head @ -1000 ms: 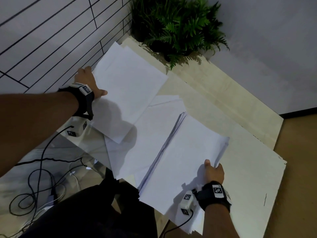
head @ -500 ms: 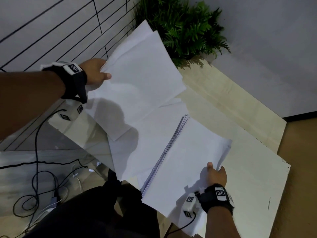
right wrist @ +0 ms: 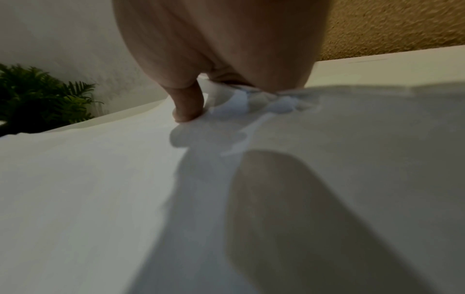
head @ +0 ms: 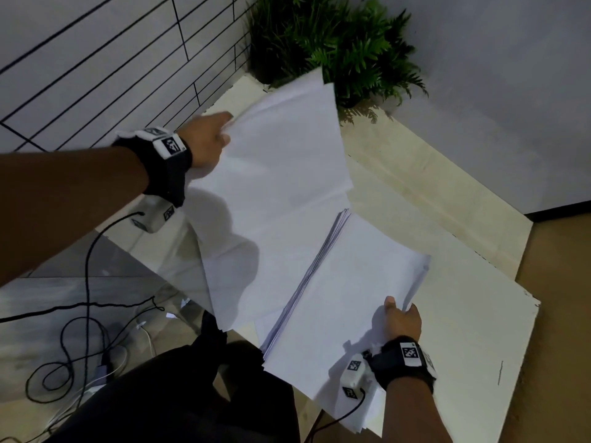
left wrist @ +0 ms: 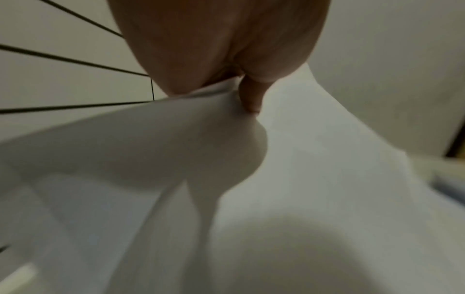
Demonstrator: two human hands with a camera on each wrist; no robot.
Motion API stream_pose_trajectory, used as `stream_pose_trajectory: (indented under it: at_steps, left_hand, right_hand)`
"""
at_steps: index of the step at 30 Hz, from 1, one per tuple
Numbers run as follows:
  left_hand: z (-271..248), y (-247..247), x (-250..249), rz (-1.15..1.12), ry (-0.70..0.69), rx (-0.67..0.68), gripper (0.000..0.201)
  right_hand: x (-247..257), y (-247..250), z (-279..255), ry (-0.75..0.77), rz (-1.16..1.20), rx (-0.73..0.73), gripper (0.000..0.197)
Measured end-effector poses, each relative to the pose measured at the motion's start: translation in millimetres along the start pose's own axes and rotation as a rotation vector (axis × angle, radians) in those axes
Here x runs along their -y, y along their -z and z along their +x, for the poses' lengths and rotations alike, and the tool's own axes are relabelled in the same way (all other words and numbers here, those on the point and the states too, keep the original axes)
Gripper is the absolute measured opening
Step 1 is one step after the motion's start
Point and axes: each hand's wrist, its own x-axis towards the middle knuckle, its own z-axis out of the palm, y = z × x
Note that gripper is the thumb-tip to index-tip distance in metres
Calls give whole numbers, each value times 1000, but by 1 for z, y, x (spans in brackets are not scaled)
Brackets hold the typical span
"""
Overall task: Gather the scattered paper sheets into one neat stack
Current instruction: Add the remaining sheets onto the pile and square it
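Note:
My left hand (head: 211, 137) pinches the left edge of a few white sheets (head: 281, 155) and holds them in the air above the table. The left wrist view shows the thumb (left wrist: 251, 95) pressed on the paper (left wrist: 314, 159). My right hand (head: 401, 318) grips the right edge of a thick paper stack (head: 348, 302), thumb on top, lifting that side. In the right wrist view the thumb (right wrist: 187, 103) presses the stack (right wrist: 100, 179). One more loose sheet (head: 275, 257) lies flat under both, near the table's front edge.
A pale wooden table (head: 447, 219) stands in a corner. A green fern (head: 335, 43) sits at its far end by the tiled wall (head: 96, 59). Black cables (head: 80, 330) lie on the floor at left. Brown carpet (head: 563, 314) runs along the right.
My left hand lifted its sheets off the table and swung them right, toward the stack. The right hand kept its grip on the stack in place.

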Motion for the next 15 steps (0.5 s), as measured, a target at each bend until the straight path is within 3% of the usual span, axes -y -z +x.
stream_pose_trajectory:
  at_steps: [4,6,10,15]
  left_hand:
    - [11,40,-17,-189,-56,-205,29]
    - [15,55,-23,-236,-69,-213,31]
    - [9,50,-30,-160,-111,-25,34]
    - [-9,-15,-9,86,-38,238,52]
  right_hand:
    - [-1,1,1,9,-2,4,62]
    - [-2,1,2,14,-3,4,62]
    - [-2,1,2,25,-10,1,62]
    - [-1,1,1,24,-18,-4,60]
